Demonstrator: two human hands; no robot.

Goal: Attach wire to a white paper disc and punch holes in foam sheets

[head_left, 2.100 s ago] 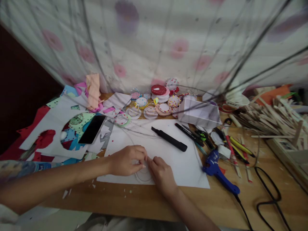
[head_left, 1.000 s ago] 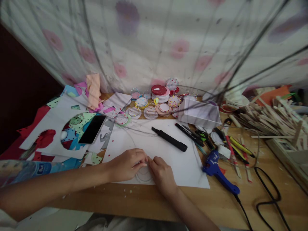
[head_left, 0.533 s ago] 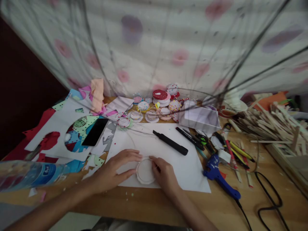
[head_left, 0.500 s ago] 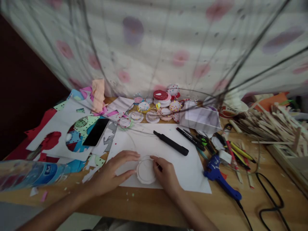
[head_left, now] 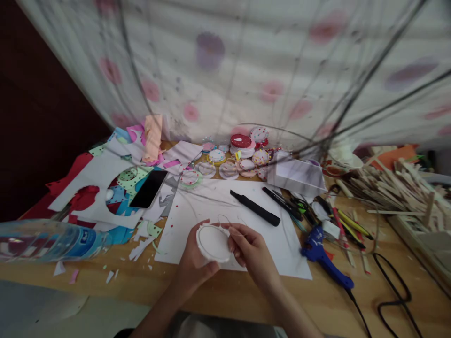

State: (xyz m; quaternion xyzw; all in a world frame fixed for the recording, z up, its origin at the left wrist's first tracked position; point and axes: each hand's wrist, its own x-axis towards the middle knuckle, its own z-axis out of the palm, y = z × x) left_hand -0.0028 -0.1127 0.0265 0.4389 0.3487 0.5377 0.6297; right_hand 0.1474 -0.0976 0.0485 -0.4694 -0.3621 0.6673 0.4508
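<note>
"While the left hand point(head_left: 195, 263) gripped the white disc point(head_left: 213, 243) from the left, what did the right hand point(head_left: 252, 244) do?"

"Pinched at its right rim, likely to steady it, tilted over the white sheet's point(head_left: 282, 253) near part."

"Room?"

"Sheet spread either side; black marker point(head_left: 255, 208) lay beyond, glue gun point(head_left: 322, 256) past the right edge."
</note>
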